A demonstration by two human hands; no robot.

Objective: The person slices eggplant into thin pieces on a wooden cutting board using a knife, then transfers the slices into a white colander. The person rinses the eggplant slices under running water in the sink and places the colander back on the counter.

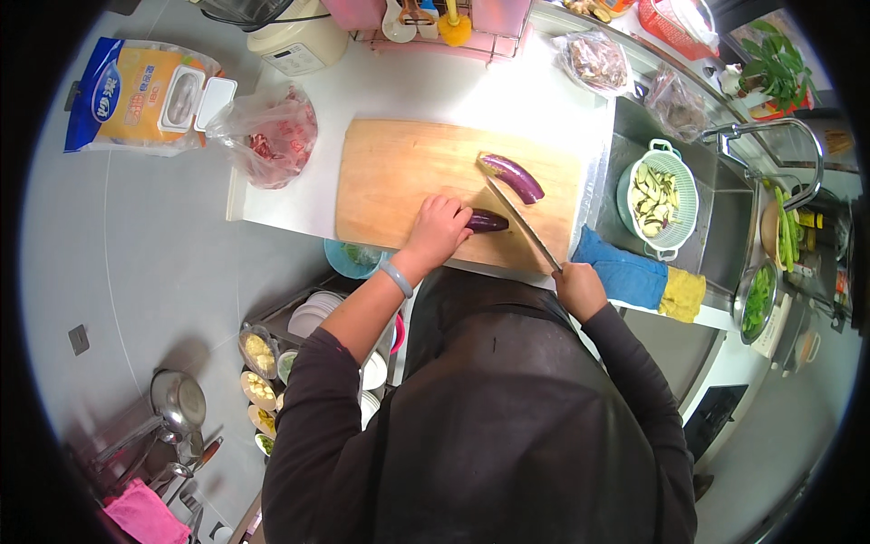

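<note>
A wooden cutting board (401,170) lies on the white counter in front of me. My left hand (440,228), with a bracelet at its wrist, holds a dark purple eggplant piece (489,221) down near the board's front edge. In my right hand (579,289) is the handle of a kitchen knife (527,228), its blade reaching diagonally over the board, to the right of the held piece. Another purple eggplant piece (513,178) rests behind the blade, close to its tip. The knife's handle is mostly hidden in my fingers.
At right, a green colander (623,197) with sliced eggplant stands in the sink (727,197); blue (622,268) and yellow (682,294) cloths hang at the counter's edge. A bag of raw meat (282,143) lies left of the board. A rice cooker (299,44) stands behind.
</note>
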